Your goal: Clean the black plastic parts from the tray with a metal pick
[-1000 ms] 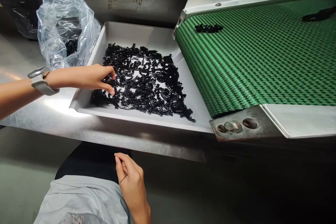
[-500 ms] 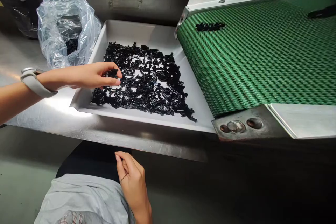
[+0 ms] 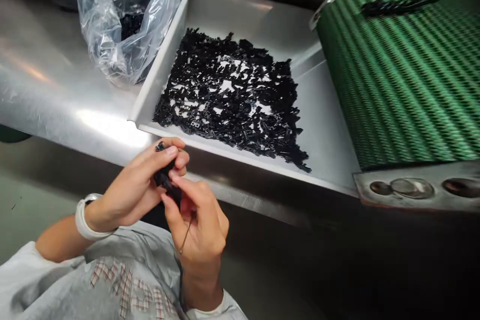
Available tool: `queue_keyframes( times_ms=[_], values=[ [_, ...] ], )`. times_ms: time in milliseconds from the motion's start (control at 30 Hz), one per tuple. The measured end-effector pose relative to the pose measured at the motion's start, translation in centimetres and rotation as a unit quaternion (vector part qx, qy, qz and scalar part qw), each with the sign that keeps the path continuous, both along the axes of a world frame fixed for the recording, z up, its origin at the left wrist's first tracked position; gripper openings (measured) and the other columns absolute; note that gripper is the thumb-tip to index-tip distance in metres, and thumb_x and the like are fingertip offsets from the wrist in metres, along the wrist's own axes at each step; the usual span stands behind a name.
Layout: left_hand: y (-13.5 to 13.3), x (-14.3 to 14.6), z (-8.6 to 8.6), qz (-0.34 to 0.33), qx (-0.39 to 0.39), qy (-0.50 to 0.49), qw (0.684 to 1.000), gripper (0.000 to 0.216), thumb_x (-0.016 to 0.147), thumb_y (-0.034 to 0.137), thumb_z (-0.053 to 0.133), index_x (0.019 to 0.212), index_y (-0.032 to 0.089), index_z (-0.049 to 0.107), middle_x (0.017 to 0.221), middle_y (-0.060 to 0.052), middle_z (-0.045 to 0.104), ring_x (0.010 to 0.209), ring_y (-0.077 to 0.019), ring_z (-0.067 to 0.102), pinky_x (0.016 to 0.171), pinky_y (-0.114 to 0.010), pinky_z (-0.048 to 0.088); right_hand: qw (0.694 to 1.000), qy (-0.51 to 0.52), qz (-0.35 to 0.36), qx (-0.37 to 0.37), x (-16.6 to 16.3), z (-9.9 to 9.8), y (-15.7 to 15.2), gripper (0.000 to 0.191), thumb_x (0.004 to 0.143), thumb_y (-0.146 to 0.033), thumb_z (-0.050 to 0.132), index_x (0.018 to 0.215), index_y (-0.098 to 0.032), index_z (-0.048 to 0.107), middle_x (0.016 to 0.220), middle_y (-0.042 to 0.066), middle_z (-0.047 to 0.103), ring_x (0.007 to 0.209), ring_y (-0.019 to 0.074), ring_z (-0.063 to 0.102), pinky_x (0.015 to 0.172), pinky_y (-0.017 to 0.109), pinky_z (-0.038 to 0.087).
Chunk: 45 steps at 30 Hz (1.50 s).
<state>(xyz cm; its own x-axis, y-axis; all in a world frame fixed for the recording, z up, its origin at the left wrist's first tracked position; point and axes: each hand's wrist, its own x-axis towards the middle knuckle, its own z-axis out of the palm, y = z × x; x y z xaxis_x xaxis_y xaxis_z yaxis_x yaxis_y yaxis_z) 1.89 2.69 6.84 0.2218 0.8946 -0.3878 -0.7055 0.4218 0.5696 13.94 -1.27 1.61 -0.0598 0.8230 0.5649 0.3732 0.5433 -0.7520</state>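
Head view, change: left hand [image 3: 138, 187] quit the tray [image 3: 243, 15] and dropped to the tabletop [image 3: 56, 95] front edge; right hand [image 3: 198, 220] rose to meet it.
Grip: both hands pinch one black part [image 3: 165, 180] betw. fingertips, over the lap.
Meaning: one pc is out of the pile [image 3: 232, 95].
Edges: tabletop lip just beside the fingertips.
Room: open toward the lap; belt [image 3: 405, 85] and bag [image 3: 123, 15] well apart.
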Motion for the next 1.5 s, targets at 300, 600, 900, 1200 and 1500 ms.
queue_keyframes(
  times_ms=[300,600,900,1200,1500],
  values=[
    [-1.3,1.7,-1.1,0.100,-0.183,-0.091,0.974,0.028,0.099,0.029,0.042,0.093,0.016,0.066,0.083,-0.003,0.067,0.061,-0.0094,0.060,0.054,-0.020,0.051,0.997,0.015,-0.040,-0.062,-1.0,-0.9,-1.6,0.025,0.092,-0.006,0.060,0.108,-0.023,0.066,0.079,-0.001,0.062,0.061,0.0091,0.055,0.051,0.019,0.048],
    [-2.1,0.6,-1.1,0.089,-0.213,-0.146,0.962,0.022,0.085,0.010,0.051,0.095,0.014,0.069,0.088,-0.004,0.076,0.066,-0.0120,0.070,0.060,-0.021,0.055,0.993,-0.085,0.013,-0.078,-0.7,-0.4,-2.4,0.024,0.094,-0.019,0.067,0.117,-0.025,0.067,0.094,0.004,0.073,0.071,0.0149,0.068,0.059,0.026,0.058],
    [-1.8,-0.2,-1.5,0.049,-0.207,-0.177,0.961,0.035,0.097,0.025,0.038,0.096,0.014,0.071,0.100,-0.008,0.078,0.077,-0.0160,0.073,0.069,-0.026,0.055,0.993,-0.065,0.033,-0.098,0.0,-0.3,-2.5,0.030,0.089,-0.033,0.075,0.117,-0.024,0.069,0.087,0.003,0.070,0.067,0.0142,0.064,0.056,0.025,0.055],
    [-2.3,-0.3,-3.2,-0.024,-0.106,-0.235,0.966,0.042,0.099,0.031,0.041,0.129,0.014,0.065,0.142,-0.011,0.066,0.132,-0.0270,0.061,0.115,-0.040,0.042,0.981,-0.081,-0.058,-0.167,-1.1,0.6,-2.4,0.041,0.093,-0.025,0.069,0.133,-0.026,0.060,0.096,0.004,0.069,0.062,0.0112,0.057,0.055,0.024,0.054],
    [-2.4,-0.3,-4.0,-0.049,-0.106,-0.207,0.971,0.041,0.097,0.031,0.047,0.130,0.016,0.065,0.150,-0.011,0.060,0.145,-0.0286,0.049,0.122,-0.045,0.034,0.968,-0.068,-0.082,-0.227,-1.8,0.6,-1.8,0.033,0.095,-0.025,0.063,0.127,-0.021,0.059,0.080,-0.002,0.061,0.062,0.0103,0.059,0.056,0.022,0.053]
  ],
)
